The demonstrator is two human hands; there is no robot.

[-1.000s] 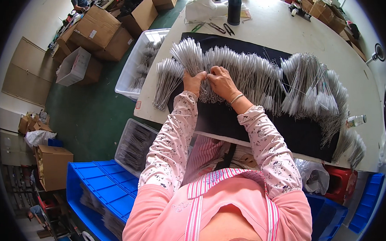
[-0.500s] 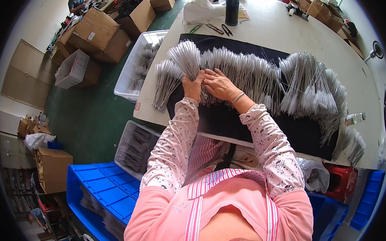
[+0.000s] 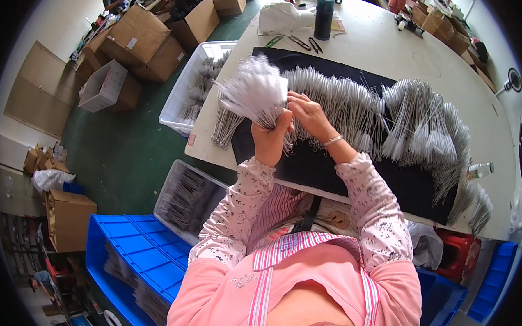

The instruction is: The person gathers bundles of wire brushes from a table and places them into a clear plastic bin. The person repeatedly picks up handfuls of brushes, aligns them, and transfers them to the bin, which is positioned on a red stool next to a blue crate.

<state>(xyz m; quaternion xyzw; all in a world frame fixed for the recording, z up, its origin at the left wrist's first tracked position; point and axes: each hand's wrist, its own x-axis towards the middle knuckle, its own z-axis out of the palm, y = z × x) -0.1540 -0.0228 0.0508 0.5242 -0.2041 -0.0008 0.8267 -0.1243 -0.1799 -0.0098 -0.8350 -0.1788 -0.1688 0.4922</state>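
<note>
A thick bundle of wire straw brushes, white bristles upward, is gripped round its wire stems by my left hand. My right hand is beside the bundle, fingers stretched toward its right side; whether the fingertips touch it is hard to tell. Just beyond lies a long row of brushes on a black cloth, wire loops toward me. A bigger heap of brushes spreads to the right. Partly hidden behind my left hand, more brushes lie at the table's left end.
Thread snips, a dark cylindrical container and a white cloth-like bundle occupy the table's far side. A white bin of brushes stands off its left edge. Blue crates and a clear bin sit lower left.
My left hand has raised the bundle off the row and tilted it toward me, its bristles blurred. My right hand has shifted slightly right and down with it.
</note>
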